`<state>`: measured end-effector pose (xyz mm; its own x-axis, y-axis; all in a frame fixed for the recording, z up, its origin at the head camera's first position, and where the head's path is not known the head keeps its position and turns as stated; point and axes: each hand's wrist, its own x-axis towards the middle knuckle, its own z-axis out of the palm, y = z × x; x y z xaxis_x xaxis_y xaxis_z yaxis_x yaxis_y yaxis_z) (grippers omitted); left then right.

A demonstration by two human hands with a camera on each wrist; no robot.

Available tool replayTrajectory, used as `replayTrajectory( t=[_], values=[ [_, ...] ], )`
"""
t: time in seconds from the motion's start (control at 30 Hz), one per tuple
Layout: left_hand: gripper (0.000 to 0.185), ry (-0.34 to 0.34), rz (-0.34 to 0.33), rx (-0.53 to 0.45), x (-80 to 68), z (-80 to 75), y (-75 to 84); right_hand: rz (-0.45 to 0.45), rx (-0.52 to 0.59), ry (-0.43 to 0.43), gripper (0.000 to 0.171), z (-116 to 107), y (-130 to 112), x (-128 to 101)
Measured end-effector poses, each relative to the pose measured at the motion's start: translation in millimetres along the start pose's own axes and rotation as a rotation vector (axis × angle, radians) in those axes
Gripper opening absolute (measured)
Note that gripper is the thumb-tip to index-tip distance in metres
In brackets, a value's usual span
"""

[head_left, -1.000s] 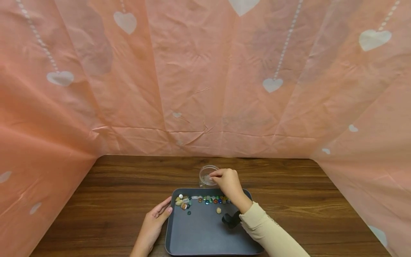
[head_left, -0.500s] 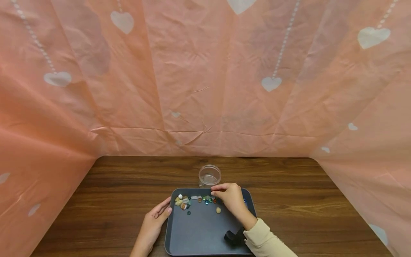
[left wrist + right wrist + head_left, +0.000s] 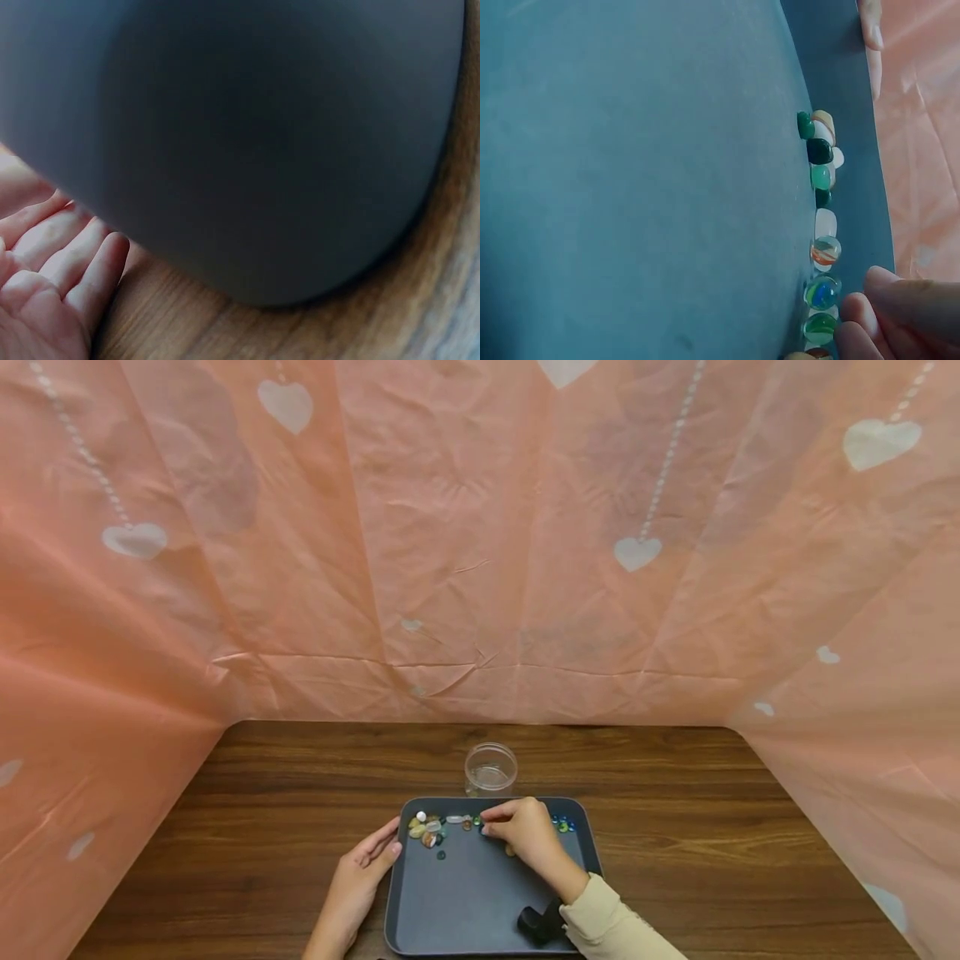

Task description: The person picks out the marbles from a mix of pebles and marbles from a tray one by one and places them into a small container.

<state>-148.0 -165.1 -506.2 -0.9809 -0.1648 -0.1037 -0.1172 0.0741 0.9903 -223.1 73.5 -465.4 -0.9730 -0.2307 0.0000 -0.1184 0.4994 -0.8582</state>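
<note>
A dark grey tray (image 3: 480, 902) lies on the wooden table. Along its far edge runs a row of glass marbles and small polished stones (image 3: 429, 831), which in the right wrist view is the row of marbles (image 3: 821, 187). My right hand (image 3: 525, 835) reaches into that row, thumb and forefinger bunched on a green marble (image 3: 819, 327), with its fingertips (image 3: 855, 330) touching it. My left hand (image 3: 363, 868) rests flat against the tray's left rim with straight fingers (image 3: 60, 255). A clear empty jar (image 3: 491, 768) stands just behind the tray.
A small black object (image 3: 536, 922) lies on the tray by my right sleeve. One tan stone lies apart from the row, half hidden under my right hand. Pink cloth with white hearts (image 3: 480, 543) walls the table on three sides. Bare wood (image 3: 750, 860) flanks the tray.
My right hand has come back from above the jar to the tray, then slid left along the row of marbles. The left hand has stayed on the tray's rim.
</note>
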Motion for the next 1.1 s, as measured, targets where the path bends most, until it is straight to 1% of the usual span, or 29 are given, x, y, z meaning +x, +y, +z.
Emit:
replayTrajectory(
  t=[0.27, 0.5, 0.6, 0.67, 0.77, 0.8, 0.87, 0.93, 1.03, 1.1],
  values=[
    [0.049, 0.002, -0.001, -0.006, 0.2, 1.5, -0.9, -0.039, -0.076, 0.005, 0.008, 3, 0, 0],
    [0.049, 0.002, -0.008, -0.003, 0.4, 1.6, -0.5, -0.149, -0.245, 0.021, 0.006, 7, -2, 0],
    [0.05, 0.005, -0.013, -0.001, 1.0, 1.2, -0.8, -0.164, -0.287, 0.013, 0.005, 10, -3, 1],
    [0.051, 0.004, -0.013, -0.01, 1.6, 0.8, -0.8, -0.174, -0.309, 0.014, 0.004, 11, -3, 1],
    [0.05, 0.003, -0.014, -0.018, 1.4, 1.1, -1.0, -0.176, -0.302, 0.017, 0.004, 12, -3, 2],
    [0.05, 0.002, -0.014, -0.022, 1.2, 1.3, -1.0, -0.17, -0.285, 0.017, 0.004, 11, -2, 2],
    [0.049, 0.004, -0.014, -0.019, 0.6, 1.8, -0.8, -0.12, -0.202, -0.006, 0.005, 9, -1, 4],
    [0.049, 0.006, -0.014, -0.017, 0.4, 2.1, -0.5, -0.044, -0.072, -0.041, 0.008, 6, 0, 5],
    [0.049, 0.006, -0.012, -0.018, 0.6, 1.7, -0.5, 0.074, 0.163, -0.096, 0.016, 1, 1, 8],
    [0.049, 0.007, -0.01, -0.019, 0.4, 1.1, -0.7, 0.126, 0.3, -0.115, 0.021, -1, 1, 9]
  ],
)
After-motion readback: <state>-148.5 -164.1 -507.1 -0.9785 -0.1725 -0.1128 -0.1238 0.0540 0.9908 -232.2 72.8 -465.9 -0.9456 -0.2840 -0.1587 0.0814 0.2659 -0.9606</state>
